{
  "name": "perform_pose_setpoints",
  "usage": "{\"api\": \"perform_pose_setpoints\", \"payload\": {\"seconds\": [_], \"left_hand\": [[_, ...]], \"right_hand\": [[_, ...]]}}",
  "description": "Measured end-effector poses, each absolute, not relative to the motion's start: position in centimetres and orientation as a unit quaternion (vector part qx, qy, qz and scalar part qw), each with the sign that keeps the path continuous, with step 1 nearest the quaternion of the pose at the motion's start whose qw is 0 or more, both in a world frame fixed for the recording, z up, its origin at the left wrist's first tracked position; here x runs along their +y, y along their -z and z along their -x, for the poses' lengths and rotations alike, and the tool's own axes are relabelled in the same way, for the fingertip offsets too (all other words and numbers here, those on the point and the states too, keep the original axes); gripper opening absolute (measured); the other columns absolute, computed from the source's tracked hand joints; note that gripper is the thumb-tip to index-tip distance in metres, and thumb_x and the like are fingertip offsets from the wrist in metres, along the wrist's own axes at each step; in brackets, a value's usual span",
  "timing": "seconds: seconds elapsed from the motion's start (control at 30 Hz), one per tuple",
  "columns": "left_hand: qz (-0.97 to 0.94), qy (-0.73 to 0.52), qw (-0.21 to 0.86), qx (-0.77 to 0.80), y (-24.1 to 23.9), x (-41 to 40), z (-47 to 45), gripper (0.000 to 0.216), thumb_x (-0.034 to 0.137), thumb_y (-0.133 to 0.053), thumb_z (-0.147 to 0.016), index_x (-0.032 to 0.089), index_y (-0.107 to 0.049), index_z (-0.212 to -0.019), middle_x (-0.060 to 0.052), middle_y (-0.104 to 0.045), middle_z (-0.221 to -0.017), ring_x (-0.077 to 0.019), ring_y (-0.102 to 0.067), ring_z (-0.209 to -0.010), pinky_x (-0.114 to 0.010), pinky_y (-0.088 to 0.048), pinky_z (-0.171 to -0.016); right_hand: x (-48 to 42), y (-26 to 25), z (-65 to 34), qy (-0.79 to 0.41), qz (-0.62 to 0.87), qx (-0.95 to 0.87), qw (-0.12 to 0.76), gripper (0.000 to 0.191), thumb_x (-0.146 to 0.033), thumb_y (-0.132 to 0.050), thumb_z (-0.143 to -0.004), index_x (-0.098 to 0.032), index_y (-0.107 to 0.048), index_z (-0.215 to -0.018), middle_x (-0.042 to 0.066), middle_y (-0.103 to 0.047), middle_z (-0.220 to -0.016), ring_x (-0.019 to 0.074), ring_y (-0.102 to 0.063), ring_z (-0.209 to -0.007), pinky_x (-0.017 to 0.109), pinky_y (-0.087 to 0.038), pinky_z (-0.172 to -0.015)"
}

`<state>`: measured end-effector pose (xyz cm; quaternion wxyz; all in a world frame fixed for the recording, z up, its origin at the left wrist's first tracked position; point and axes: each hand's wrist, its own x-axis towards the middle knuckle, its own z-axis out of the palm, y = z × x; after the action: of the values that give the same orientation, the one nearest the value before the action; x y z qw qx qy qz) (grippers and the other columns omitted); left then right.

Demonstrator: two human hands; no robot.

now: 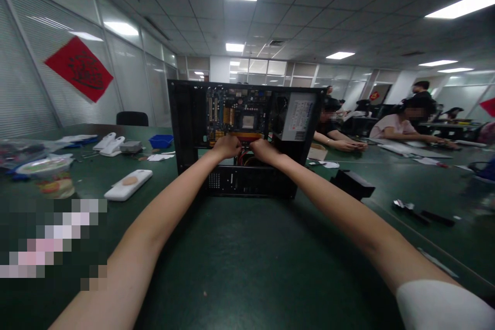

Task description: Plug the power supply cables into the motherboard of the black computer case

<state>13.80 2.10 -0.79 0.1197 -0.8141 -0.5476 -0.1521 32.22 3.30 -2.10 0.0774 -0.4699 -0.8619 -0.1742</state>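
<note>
An open black computer case (187, 129) stands on the table in front of me, its inside facing me. In it are a motherboard (228, 100) with a bare silver processor (248, 122) and a power supply (299, 117) at upper right. My left hand (227, 147) is closed at the board's lower edge, by the left end of red and orange memory slots (247, 137). At their right end my right hand (264, 151) is closed too. What the fingers pinch is hidden. Red and yellow cables (243, 157) hang below and between the hands.
On the green table (240, 252), a white power bank-like box (129, 184), a plastic cup (54, 178) and a blue tray (161, 141) lie left. A black bracket (352, 184) and dark strips (436, 217) lie right. Co-workers sit beyond; one person's hands (348, 144) rest behind the case.
</note>
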Motion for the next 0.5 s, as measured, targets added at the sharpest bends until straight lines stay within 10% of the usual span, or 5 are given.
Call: {"api": "perform_pose_setpoints", "payload": {"seconds": [0.5], "left_hand": [[0.814,0.151,0.118,-0.548,1.02,1.81,-13.58,0.036,0.033,-0.051,-0.094,0.025,-0.082,-0.110,-0.011,-0.079,-0.109,-0.0311,-0.073,-0.103,-0.036,-0.055,-0.084]], "right_hand": [[2.30,1.73,-32.38,0.171,0.483,-0.855,0.081,0.037,-0.012,-0.043,-0.098,-0.013,-0.076,-0.117,0.020,-0.075,-0.116,0.0278,-0.072,-0.106,0.031,-0.051,-0.086]]}}
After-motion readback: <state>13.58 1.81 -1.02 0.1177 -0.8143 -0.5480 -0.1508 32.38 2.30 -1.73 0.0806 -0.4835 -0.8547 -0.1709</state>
